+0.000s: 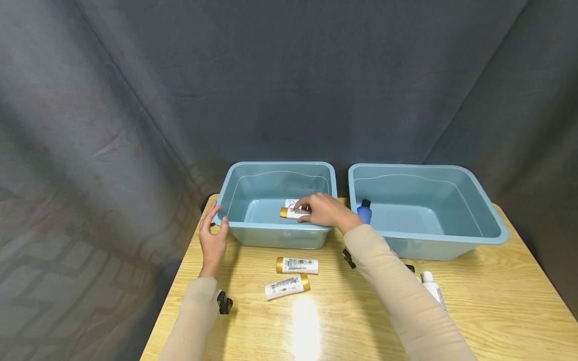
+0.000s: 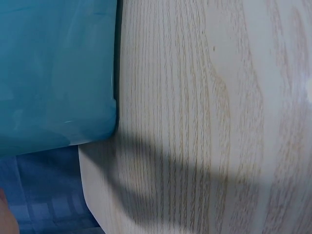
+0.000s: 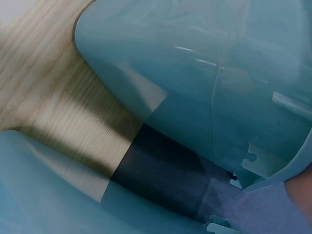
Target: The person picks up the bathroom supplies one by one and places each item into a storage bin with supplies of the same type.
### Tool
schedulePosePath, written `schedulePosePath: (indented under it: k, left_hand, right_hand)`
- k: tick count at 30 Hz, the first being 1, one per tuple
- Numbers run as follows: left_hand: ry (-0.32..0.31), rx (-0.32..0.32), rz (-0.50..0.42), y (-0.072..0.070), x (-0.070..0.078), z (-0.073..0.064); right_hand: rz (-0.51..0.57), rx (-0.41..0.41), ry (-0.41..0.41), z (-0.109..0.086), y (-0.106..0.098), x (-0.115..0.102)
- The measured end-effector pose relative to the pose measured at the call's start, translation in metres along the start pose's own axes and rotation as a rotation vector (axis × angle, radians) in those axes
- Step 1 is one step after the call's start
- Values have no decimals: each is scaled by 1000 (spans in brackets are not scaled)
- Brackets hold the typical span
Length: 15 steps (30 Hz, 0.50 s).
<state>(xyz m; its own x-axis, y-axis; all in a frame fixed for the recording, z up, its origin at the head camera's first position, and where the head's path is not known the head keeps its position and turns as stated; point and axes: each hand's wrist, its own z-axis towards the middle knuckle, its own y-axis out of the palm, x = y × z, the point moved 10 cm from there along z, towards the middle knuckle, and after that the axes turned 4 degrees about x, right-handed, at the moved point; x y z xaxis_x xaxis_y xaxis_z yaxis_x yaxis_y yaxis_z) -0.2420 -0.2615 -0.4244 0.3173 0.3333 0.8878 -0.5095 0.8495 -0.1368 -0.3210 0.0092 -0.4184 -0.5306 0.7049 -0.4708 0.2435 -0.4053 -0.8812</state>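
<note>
The right hand (image 1: 324,209) is pinching a tube (image 1: 291,213) over the bin (image 1: 275,237); the left hand (image 1: 213,244), spread and empty, is perhaps steadying the rim (image 1: 253,225).

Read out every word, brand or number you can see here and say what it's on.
None can be read.
Tube in the right grip, gold cap: print too small.
Nearest tube on the table: print too small.
Tube just behind it: print too small.
White bottle: marking blurred.
White patch in the left bin: blue mark, unclear.
</note>
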Motion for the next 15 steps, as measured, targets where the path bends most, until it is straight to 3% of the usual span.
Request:
schedulePosePath:
  k: [15]
  left_hand:
    - [-5,3,1,1,0,-2]
  right_hand:
    - [-6,-16,26,-1,6,4]
